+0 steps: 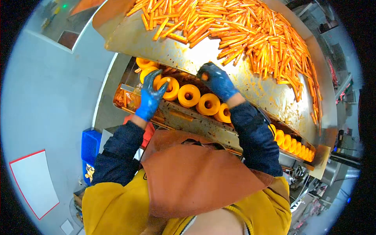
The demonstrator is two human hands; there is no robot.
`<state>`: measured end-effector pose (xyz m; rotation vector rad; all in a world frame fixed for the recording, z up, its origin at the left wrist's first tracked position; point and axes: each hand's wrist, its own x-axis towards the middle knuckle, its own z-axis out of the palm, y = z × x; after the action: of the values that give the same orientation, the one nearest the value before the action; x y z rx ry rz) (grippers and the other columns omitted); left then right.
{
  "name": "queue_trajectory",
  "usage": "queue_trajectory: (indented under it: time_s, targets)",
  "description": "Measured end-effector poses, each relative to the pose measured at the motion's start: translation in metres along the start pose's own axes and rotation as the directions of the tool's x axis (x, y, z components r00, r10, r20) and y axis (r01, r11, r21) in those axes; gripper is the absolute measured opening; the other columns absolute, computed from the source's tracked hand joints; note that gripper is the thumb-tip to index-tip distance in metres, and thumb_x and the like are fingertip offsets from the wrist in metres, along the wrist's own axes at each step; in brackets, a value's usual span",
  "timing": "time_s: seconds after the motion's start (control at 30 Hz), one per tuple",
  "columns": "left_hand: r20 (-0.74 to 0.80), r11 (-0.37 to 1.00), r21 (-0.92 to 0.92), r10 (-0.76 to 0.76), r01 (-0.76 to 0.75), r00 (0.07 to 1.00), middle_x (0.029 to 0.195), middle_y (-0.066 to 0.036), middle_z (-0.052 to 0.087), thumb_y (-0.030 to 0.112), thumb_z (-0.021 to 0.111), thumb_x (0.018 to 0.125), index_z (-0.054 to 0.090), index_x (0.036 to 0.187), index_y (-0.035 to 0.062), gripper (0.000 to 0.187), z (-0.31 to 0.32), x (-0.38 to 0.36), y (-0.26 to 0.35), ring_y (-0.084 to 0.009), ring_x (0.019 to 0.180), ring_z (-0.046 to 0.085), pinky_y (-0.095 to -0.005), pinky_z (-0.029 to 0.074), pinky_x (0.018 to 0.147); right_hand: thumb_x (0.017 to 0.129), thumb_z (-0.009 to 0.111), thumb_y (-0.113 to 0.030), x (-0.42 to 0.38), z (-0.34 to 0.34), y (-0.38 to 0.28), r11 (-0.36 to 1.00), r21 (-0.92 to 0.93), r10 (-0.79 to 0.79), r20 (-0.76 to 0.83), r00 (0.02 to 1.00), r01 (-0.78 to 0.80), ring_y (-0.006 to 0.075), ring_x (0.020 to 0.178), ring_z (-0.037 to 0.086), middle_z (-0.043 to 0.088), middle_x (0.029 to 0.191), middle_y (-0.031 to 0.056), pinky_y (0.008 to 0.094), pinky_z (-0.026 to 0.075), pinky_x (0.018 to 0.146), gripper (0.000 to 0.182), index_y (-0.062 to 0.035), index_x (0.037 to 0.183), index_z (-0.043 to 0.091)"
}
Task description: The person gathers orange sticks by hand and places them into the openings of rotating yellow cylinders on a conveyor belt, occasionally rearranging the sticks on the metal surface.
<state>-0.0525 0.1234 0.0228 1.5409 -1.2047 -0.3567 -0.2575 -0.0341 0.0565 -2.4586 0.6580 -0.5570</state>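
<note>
My left hand (150,97), in a blue glove, is over the left end of a row of yellow funnel-like rings (188,95). Its thumb and fingers are spread beside one ring, where the tip of a pale orange stick (169,80) shows at the hole. My right hand (218,81), gloved in the same blue, is closed above the row at the metal tray's lower edge. A small orange-brown end, seemingly of a stick, pokes out of this fist; the rest is hidden. Many sauce-coated orange sticks (270,51) are heaped on the sloping metal tray (164,46).
More yellow rings (293,145) continue down to the right, past my right sleeve. A metal ledge (182,121) runs along the near side, stained with sauce. Blue bins (91,147) stand at lower left on the floor. An orange-brown apron (203,176) covers my front.
</note>
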Motion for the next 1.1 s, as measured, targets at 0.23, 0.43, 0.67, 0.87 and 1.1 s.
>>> queue_trajectory:
  time_s: [0.23, 0.43, 0.67, 0.87, 1.1]
  targets:
    - [0.802, 0.914, 0.133, 0.128, -0.383, 0.584, 0.095, -0.016, 0.062, 0.019, 0.056, 0.077, 0.058, 0.106, 0.0137, 0.03, 0.023, -0.103, -0.045, -0.0349, 0.088, 0.058, -0.0425, 0.049, 0.075, 0.082, 0.063, -0.015, -0.01, -0.076, 0.054, 0.923, -0.183, 0.261, -0.345, 0.901, -0.337, 0.0252, 0.077, 0.062, 0.063, 0.09, 0.0146, 0.0322, 0.05, 0.069, 0.02, -0.0046, 0.099, 0.062]
    - [0.767, 0.869, 0.28, 0.052, -0.407, 0.64, 0.097, -0.02, 0.06, 0.013, 0.049, 0.077, 0.058, 0.105, 0.0072, 0.031, 0.08, -0.147, -0.103, -0.0342, 0.088, 0.059, -0.0438, 0.048, 0.074, 0.077, 0.053, -0.009, 0.032, -0.072, 0.118, 0.84, -0.522, 0.196, 0.041, 0.98, -0.146, 0.0332, 0.089, 0.06, 0.062, 0.098, 0.0165, 0.0413, 0.049, 0.077, 0.024, -0.011, 0.099, 0.062]
    - [0.863, 0.826, 0.368, -0.132, -0.428, 0.488, 0.091, -0.019, 0.062, 0.014, 0.051, 0.074, 0.061, 0.097, 0.0055, 0.026, 0.071, -0.148, -0.128, -0.0357, 0.081, 0.06, -0.0452, 0.048, 0.072, 0.069, 0.062, -0.013, 0.017, -0.069, 0.094, 0.754, -0.64, 0.062, 0.295, 0.954, 0.149, 0.0317, 0.081, 0.06, 0.059, 0.09, 0.0141, 0.0409, 0.05, 0.07, 0.026, -0.0128, 0.095, 0.062]
    - [0.852, 0.893, 0.33, -0.144, -0.305, 0.503, 0.088, -0.016, 0.062, 0.023, 0.066, 0.067, 0.061, 0.096, 0.0105, 0.032, 0.006, -0.11, -0.078, -0.035, 0.078, 0.061, -0.0432, 0.05, 0.068, 0.071, 0.063, -0.021, -0.026, -0.096, 0.074, 0.803, -0.594, 0.236, 0.242, 0.941, -0.048, 0.0327, 0.074, 0.061, 0.061, 0.082, 0.0118, 0.042, 0.051, 0.065, 0.015, -0.0127, 0.083, 0.063]
    - [0.245, 0.884, -0.249, -0.338, 0.396, 0.909, 0.087, -0.003, 0.061, 0.004, 0.062, 0.078, 0.059, 0.094, 0.0056, 0.016, -0.034, -0.056, -0.007, -0.0127, 0.077, 0.057, -0.0263, 0.048, 0.068, 0.076, 0.07, -0.016, -0.058, -0.088, 0.024, 0.719, 0.598, 0.593, -0.26, 0.762, -0.355, 0.009, 0.069, 0.056, 0.063, 0.082, 0.0014, 0.0257, 0.047, 0.063, 0.018, -0.0047, 0.088, 0.063]
